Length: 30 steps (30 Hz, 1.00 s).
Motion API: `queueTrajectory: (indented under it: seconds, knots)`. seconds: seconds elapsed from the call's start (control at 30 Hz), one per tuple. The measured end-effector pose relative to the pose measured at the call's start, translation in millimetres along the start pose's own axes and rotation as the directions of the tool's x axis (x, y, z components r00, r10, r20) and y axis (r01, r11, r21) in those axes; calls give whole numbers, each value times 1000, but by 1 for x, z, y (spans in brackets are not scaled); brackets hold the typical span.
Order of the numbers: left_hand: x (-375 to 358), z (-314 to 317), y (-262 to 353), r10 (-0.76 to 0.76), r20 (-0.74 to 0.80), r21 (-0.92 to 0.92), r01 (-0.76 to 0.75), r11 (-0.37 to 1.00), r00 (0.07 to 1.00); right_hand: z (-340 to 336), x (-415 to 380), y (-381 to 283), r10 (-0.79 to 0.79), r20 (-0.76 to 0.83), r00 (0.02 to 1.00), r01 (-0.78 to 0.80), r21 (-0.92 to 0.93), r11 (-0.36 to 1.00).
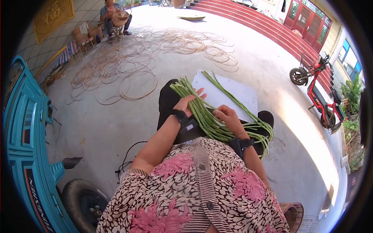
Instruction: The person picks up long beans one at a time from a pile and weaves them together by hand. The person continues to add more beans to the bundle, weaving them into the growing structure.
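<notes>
A thick bundle of long green beans (202, 116) lies across my lap, its ends fanned out at the right knee. My left hand (187, 103) is under and around the upper part of the bundle, thumb and fingers wrapped about it. My right hand (228, 117) is closed in a pinch at the bundle's right side, near single bean strands; what the fingertips hold is too small to name. Beyond the hands, a few more long beans (229, 93) rest on a white board (243, 91).
Coils of thin cane (136, 83) spread over the floor ahead. A person (112, 17) sits at the upper left with a basket (120, 17). A teal vehicle (35, 155) stands at left, a red scooter (320, 97) at right. A wicker basket (297, 213) is behind at right.
</notes>
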<state>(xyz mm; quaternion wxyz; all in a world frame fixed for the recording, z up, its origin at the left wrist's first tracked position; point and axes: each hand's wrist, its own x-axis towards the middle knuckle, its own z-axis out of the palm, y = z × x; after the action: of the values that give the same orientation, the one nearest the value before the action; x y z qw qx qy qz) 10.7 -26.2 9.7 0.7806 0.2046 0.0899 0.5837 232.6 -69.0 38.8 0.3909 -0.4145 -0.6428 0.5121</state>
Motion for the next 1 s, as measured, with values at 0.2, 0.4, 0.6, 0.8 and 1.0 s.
queueTrajectory:
  seconds: [0.2,0.4,0.6,0.8,1.0]
  knots:
    - [-2,7,4,-80,-16,-56,79,995,997,-4,6,13,9,-84,996,-10,-16,1000]
    - [-10,19,5,-96,-45,-41,95,995,994,4,0,7,-58,8,998,58,-252,966]
    - [5,-1,1,-54,82,-41,58,998,995,13,-7,-16,43,169,985,-42,-10,999]
    - [4,7,0,10,-29,-104,-13,995,1000,22,-5,-11,-29,252,967,122,-364,923]
    - [1,14,1,10,-25,-114,-13,993,1000,23,-6,-19,74,289,955,56,-420,906]
